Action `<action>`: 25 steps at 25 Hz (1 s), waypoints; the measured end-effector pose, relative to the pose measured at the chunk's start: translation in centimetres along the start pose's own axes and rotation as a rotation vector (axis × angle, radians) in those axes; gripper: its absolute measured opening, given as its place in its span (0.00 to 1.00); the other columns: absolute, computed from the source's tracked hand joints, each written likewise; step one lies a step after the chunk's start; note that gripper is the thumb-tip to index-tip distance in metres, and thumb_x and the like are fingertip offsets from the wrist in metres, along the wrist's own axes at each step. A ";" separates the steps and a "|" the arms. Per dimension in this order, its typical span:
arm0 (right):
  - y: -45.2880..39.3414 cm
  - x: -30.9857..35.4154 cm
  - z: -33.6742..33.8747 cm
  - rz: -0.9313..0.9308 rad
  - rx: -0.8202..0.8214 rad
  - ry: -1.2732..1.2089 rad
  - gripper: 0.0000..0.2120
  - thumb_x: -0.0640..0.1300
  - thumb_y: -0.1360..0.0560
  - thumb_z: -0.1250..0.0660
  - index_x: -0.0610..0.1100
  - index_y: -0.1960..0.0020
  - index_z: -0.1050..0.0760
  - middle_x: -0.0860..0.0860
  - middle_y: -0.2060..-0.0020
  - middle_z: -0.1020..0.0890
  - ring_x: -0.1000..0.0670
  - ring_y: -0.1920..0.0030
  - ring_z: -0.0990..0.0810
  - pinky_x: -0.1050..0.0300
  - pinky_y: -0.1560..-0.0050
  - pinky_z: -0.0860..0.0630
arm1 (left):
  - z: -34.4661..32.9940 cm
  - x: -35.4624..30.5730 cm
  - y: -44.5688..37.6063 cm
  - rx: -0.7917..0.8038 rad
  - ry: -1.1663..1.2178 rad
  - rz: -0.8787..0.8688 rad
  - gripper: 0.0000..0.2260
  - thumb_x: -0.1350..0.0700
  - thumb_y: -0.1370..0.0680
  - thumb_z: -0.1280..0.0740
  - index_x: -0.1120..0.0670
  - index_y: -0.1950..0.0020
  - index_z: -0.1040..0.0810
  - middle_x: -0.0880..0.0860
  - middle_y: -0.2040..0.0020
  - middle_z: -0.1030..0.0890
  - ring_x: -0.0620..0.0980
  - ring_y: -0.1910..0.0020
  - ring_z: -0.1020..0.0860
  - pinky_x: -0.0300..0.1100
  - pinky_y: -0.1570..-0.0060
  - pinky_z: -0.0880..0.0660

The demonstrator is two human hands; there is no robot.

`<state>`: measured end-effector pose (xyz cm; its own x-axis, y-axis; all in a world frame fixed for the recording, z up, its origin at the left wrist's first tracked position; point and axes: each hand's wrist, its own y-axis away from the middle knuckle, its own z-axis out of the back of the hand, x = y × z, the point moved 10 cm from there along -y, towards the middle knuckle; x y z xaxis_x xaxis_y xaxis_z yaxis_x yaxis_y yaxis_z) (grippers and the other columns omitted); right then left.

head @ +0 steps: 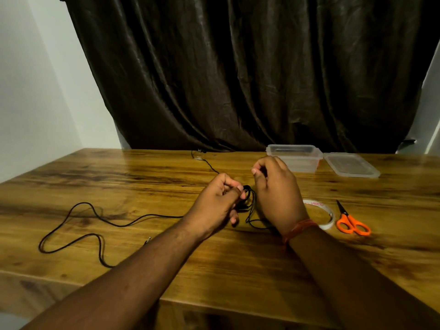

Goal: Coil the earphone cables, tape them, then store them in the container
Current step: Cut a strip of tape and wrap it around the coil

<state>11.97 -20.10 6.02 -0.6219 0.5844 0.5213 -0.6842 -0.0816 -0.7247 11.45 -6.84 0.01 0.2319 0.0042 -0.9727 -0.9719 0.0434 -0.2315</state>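
Wooden table (238, 270) fills the lower frame, dark curtain (238, 67) behind at 12 o'clock.

Clear container (295, 156) at 1 o'clock at the far edge, open; lid (350, 165) flat just beside it, toward 2 o'clock. Looks empty, hard to be sure through the plastic.

Tape roll (328, 216) at 3 o'clock from the hands, partly behind the right wrist. Orange scissors (352, 225) just beyond the tape, blades pointing to 11 o'clock.

Earphone cable (95, 210): black, thin. Loose run snaking over the table at 9 o'clock, jack end lying near 8 o'clock. Another strand running off to 11 o'clock toward the far edge. Small bundle of loops at centre, between the two hands.

Left hand (214, 206) closed, thumb and fingers pinching the loop bundle. Right hand (276, 194) curled, thumb and forefinger pinched together up at 12 o'clock; likely on a strand, too thin to confirm.

Judgement: coiling stage, most of the length not yet wound, tape and storage still to do.

Handling: very light, limp, no shape memory worth trusting, so loops likely to spring open once released. Best held at the crossing point of the loops, pinched flat, with the free run fed in from 9 o'clock. Gentle near the jack and the earbud joints, weak spots. Tangle risk in the slack.
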 end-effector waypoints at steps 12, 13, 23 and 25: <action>1.4 2.7 -3.1 0.301 0.250 0.460 0.01 0.43 0.24 0.33 0.47 0.54 0.22 0.50 0.58 0.24 0.47 0.52 0.25 0.54 0.55 0.28 | 0.7 -0.5 -0.2 -0.046 -0.292 -0.122 0.04 0.59 0.18 0.37 0.58 0.51 0.26 0.43 0.69 0.22 0.48 0.75 0.28 0.43 0.74 0.30; 1.4 2.6 -3.2 0.301 0.257 0.458 0.01 0.43 0.24 0.33 0.47 0.54 0.22 0.50 0.57 0.24 0.47 0.52 0.25 0.54 0.55 0.28 | 0.7 -0.5 -0.2 -0.049 -0.295 -0.123 0.04 0.59 0.18 0.37 0.58 0.52 0.26 0.44 0.69 0.22 0.48 0.76 0.28 0.43 0.74 0.31; 1.5 2.9 -3.5 0.347 0.265 0.468 0.02 0.41 0.26 0.30 0.46 0.54 0.21 0.49 0.59 0.23 0.46 0.54 0.24 0.55 0.57 0.28 | 0.9 -0.8 -0.3 -0.076 -0.367 -0.156 0.03 0.59 0.18 0.38 0.57 0.51 0.28 0.42 0.69 0.21 0.46 0.77 0.29 0.40 0.77 0.33; 1.5 3.0 -3.5 0.363 0.266 0.468 0.02 0.40 0.28 0.29 0.46 0.55 0.21 0.49 0.60 0.23 0.46 0.56 0.24 0.56 0.59 0.28 | 0.9 -0.8 -0.3 -0.068 -0.355 -0.165 0.03 0.59 0.18 0.38 0.56 0.51 0.29 0.44 0.67 0.20 0.46 0.77 0.29 0.40 0.77 0.33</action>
<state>10.37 -15.61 4.92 -0.6402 0.7676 -0.0307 -0.5704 -0.5018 -0.6503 11.61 -6.00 0.84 0.3733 0.3483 -0.8598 -0.9182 0.0062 -0.3962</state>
